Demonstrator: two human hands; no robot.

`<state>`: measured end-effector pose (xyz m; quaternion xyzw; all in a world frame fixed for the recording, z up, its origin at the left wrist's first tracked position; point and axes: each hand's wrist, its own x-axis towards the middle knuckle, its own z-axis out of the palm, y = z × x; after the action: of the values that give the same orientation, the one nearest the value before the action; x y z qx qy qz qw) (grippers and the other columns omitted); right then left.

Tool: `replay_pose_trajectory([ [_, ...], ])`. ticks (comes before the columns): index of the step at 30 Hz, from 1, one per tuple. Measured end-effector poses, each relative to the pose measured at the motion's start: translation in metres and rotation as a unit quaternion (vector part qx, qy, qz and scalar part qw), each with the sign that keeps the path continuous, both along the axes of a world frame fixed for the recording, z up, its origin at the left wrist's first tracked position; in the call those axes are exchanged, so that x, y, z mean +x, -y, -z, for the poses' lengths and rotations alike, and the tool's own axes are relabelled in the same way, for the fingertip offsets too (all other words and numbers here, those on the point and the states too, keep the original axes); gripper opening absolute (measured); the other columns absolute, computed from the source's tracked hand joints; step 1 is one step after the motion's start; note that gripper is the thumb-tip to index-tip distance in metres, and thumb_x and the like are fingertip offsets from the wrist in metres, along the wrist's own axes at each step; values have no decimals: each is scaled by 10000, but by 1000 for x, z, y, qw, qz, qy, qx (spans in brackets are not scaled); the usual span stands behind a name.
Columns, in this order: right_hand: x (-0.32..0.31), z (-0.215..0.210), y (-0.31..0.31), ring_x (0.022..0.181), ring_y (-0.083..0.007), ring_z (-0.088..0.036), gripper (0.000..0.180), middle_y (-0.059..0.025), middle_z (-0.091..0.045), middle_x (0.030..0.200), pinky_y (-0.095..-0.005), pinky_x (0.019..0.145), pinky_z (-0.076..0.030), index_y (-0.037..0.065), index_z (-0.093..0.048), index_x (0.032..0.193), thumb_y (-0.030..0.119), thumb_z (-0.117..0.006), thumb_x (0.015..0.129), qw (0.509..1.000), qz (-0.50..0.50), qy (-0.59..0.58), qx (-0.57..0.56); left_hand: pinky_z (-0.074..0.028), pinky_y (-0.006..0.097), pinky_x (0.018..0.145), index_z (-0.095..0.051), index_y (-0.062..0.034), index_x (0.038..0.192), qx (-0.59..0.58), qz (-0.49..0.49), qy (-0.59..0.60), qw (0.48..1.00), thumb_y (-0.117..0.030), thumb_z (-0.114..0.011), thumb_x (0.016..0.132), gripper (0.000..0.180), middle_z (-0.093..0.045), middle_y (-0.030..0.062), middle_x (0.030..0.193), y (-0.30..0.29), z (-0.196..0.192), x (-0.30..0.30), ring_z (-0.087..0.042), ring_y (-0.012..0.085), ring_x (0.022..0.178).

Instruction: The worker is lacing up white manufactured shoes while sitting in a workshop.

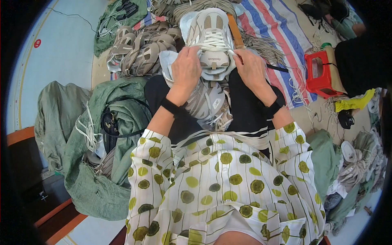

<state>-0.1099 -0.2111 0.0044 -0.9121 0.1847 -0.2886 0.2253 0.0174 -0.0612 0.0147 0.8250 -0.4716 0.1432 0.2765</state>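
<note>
Both hands are holding a beige shoe [210, 34] on the lap. The left hand [186, 67] is pinching its laces [213, 41] with fingers pressed together, and the right hand [250, 67] is pinching a lace end just beside its fingertips. More shoes [143, 49] are lying piled beyond the left fingers.

The single view comes from a wide fisheye camera on the person's head, facing steeply down over the spotted blouse [220, 179] and lap. It sits close to the shoe [210, 36] held at the knees, and the floor [65, 45] curves away toward the dark rim.
</note>
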Motion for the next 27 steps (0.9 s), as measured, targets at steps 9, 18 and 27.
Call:
replay_pose_trajectory([
  [9, 2, -8, 1, 866, -242, -554, 234, -90, -533, 920, -389, 798, -367, 91, -526, 928, 80, -594, 705, 980, -60, -10, -187, -433, 387, 589, -496, -82, 868, 156, 56, 109, 980, -29, -564, 670, 216, -494, 94, 771, 9, -17, -6, -555, 283, 751],
  [18, 18, -12, 19, 824, -219, -504, 132, -71, -476, 838, -350, 748, -354, 86, -523, 813, 84, -546, 683, 933, -201, -36, -295, -401, 351, 643, -510, -101, 761, 72, 238, 200, 948, -92, -578, 630, 148, -479, 64, 749, -2, -26, 2, -514, 239, 758],
  [27, -68, -26, -63, 759, -210, -503, 71, -60, -471, 746, -344, 685, -373, 86, -527, 709, 119, -543, 648, 886, -429, -133, -117, -466, 355, 603, -581, -83, 788, 240, 417, -327, 813, -116, -573, 730, 68, -556, 74, 756, -89, -52, -99, -567, 245, 684],
])
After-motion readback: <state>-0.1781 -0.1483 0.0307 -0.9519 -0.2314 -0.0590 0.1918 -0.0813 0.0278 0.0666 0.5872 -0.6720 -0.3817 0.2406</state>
